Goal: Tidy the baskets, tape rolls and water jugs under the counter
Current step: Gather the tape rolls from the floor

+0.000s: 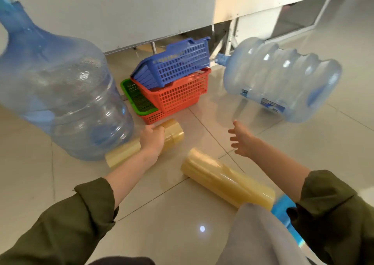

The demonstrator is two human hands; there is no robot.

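Floor (172, 204): left grip (151, 141) around tape stack (174, 132)

No legible text, the blue label (272, 104) on the toppled water jug (283, 76) too blurred for reading

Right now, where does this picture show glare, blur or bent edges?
Head view: a small glare spot on the glossy floor near the bottom; the right water jug and top right corner look blurred; the left water jug bulges at the frame edge, wide-angle distortion; the left hand on the tape roll is fairly sharp.
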